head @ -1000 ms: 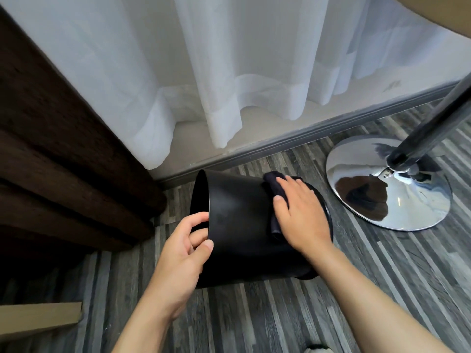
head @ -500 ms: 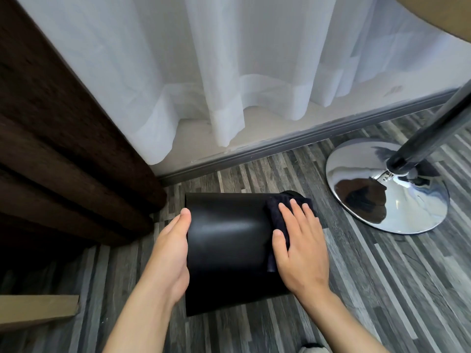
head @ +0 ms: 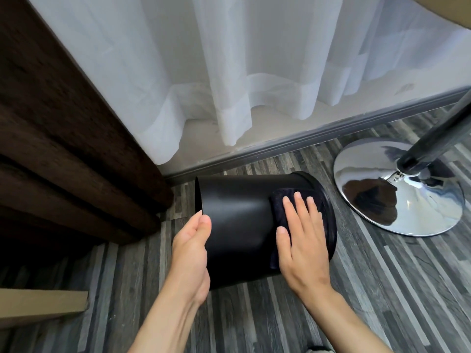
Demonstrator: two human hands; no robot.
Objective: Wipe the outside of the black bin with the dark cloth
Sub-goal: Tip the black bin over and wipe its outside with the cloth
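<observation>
Presently the black bin (head: 239,225) lies on its side on the striped floor (head: 382,289), mouth to the left, which exposes its curved wall for wiping. The left hand (head: 190,253) cups the rim end, thumb on the wall, probably to stop rolling. The right hand (head: 303,243) lies flat, fingers spread, pressing the dark cloth (head: 277,207) near the base end. Bin surface: smooth, matte, faintly glossy.

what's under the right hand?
The dark cloth, pressed flat against the black bin wall near its right end by the right hand. Cloth edges show around the fingers; the part beneath the palm is covered.
</observation>
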